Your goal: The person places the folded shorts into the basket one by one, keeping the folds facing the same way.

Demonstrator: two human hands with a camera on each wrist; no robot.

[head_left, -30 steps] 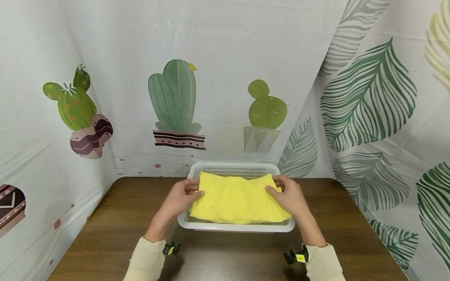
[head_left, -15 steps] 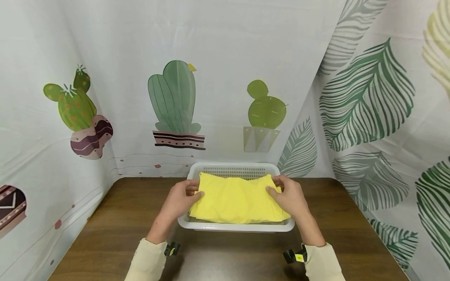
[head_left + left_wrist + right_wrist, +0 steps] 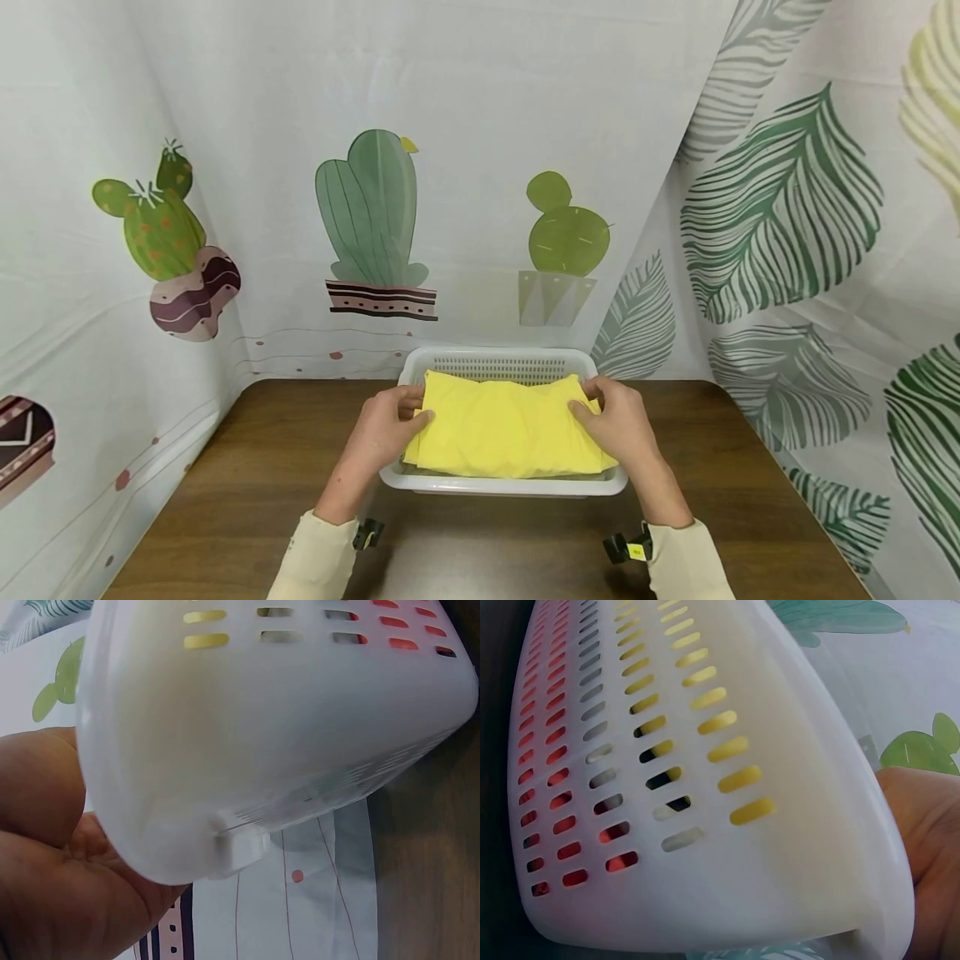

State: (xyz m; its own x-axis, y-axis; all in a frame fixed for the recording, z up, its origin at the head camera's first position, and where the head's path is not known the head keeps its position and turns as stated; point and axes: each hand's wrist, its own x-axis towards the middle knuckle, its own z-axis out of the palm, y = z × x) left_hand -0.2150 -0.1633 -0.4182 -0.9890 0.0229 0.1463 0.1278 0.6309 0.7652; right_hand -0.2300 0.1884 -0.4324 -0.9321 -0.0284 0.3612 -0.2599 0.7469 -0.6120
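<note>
A folded yellow cloth [image 3: 510,429] lies across a white slotted plastic basket [image 3: 502,486], covering most of its opening. My left hand [image 3: 382,425] pinches the cloth's left edge, thumb on top and fingers tucked behind. On the opposite side, my right hand [image 3: 618,417] holds the right edge in the same manner. In the left wrist view the basket [image 3: 225,727] hides the fingers of the left hand [image 3: 75,855]. Little of the right hand [image 3: 930,855] shows past the rim in its wrist view. Through the slots, red, grey and black material shows under the yellow.
The basket stands on a brown wooden table [image 3: 480,550], toward its back edge. Behind it hangs a white curtain [image 3: 480,208] printed with cacti, and to the right one with leaves [image 3: 787,200]. A black camera mount [image 3: 630,546] is on each wrist.
</note>
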